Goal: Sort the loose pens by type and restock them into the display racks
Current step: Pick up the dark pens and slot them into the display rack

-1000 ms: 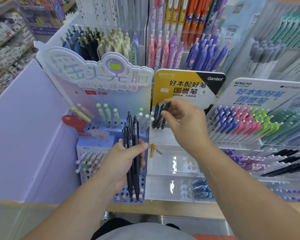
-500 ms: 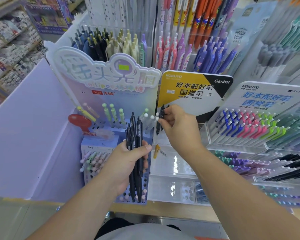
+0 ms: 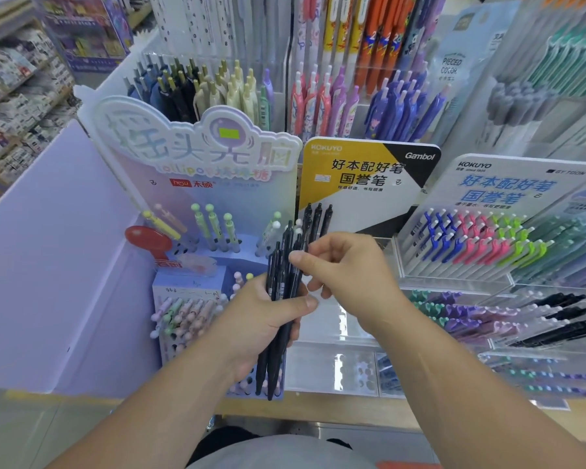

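My left hand [image 3: 257,319] grips a bundle of black pens [image 3: 272,363], held upright in front of the blue lollipop pen stand [image 3: 190,292]. At the top of that bundle, my right hand [image 3: 349,275] has its thumb against the pens and its fingers curled behind, pinching one of them. Three more black pens [image 3: 318,220] stand in the clear acrylic rack [image 3: 332,370] under the yellow Kokuyo sign [image 3: 362,177], just above my right hand.
A white Kokuyo rack [image 3: 471,245] with blue, pink and green clip pens stands to the right, with purple, teal and black pens [image 3: 562,319] below it. Taller pen racks [image 3: 325,103] fill the back. A lilac panel [image 3: 58,252] closes the left side.
My right hand left the rack under the yellow sign, where black pens now stand, and came down to the bundle in my left hand. The view has also shifted closer.
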### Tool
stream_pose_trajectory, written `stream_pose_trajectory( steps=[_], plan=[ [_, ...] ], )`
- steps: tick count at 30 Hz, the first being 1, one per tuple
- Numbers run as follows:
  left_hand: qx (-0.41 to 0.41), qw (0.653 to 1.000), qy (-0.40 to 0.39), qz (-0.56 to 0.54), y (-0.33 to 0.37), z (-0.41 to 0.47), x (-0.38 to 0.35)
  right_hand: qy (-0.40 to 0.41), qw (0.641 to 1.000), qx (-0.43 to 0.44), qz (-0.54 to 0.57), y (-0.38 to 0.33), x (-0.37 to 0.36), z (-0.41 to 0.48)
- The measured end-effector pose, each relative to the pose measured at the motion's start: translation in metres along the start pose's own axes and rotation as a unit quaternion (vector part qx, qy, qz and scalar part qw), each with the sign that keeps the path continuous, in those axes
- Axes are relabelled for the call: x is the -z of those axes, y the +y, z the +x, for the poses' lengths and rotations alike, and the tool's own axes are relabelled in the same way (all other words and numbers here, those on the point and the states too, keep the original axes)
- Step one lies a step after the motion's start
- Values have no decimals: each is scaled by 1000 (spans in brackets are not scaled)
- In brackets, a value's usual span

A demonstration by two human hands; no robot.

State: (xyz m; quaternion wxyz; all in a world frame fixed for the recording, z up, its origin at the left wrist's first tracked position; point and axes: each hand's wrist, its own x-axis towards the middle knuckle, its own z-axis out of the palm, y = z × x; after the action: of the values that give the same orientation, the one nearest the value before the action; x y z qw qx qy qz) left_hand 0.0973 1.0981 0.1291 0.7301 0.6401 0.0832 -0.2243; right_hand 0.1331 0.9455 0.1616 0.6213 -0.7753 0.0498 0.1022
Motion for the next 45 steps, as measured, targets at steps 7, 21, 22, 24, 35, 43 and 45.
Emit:
stream_pose_trajectory(
  steps=[7, 21, 22, 24, 35, 43, 45],
  plan=[
    [22, 1000, 9, 13, -2, 3, -9, 14, 996, -57, 71, 12, 12, -1],
    [5, 995, 85, -50, -8, 3, 0, 66, 991, 8, 115, 0, 20, 11],
    [14, 994, 100, -51, -9, 3, 3, 83, 991, 32, 103, -2, 24, 14],
    [30, 991, 120, -53, -12, 4, 9, 119, 987, 93, 46, -5, 31, 20],
    [41, 991, 91, -93, -6, 0, 15, 124, 914, 295, -248, 2, 15, 34],
    [34, 992, 77, -98, -1, -3, 16, 118, 922, 253, -267, 15, 5, 32],
    [33, 992, 74, -102, 0, -3, 16, 130, 931, 227, -253, 17, 3, 32]
  ],
)
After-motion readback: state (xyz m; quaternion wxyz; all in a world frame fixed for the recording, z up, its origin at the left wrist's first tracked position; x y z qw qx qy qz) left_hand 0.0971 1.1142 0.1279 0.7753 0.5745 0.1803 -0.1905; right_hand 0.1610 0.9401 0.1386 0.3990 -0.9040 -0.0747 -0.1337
